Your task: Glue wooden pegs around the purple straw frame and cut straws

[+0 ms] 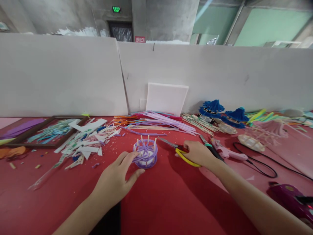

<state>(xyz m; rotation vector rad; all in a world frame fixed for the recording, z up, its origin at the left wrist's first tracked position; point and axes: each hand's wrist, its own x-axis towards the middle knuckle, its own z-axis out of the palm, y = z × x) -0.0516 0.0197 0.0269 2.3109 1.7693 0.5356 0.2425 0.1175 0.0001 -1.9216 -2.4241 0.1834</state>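
Note:
A small round frame of purple pipe cleaners [145,156] stands on the red table, with pale wooden sticks rising around its rim and strands crossing at its centre. My left hand [116,178] grips its left side, the index fingertip on a purple strand and the thumb low at the front. To the right, my right hand [197,151] is closed around the handles of yellow-handled scissors [188,159]. Their blades point left and away, toward the pipe cleaners at the back. What the right fingers do inside the handles is partly hidden.
Behind lies a pile of lilac pipe cleaners [171,122]. Paper and stick scraps [90,143] cover the left. Rightward are pliers [211,148], a pink glue gun [230,153] with a black cord, blue roofed models [211,109] and a purple tool [290,199]. White boards [207,71] stand behind.

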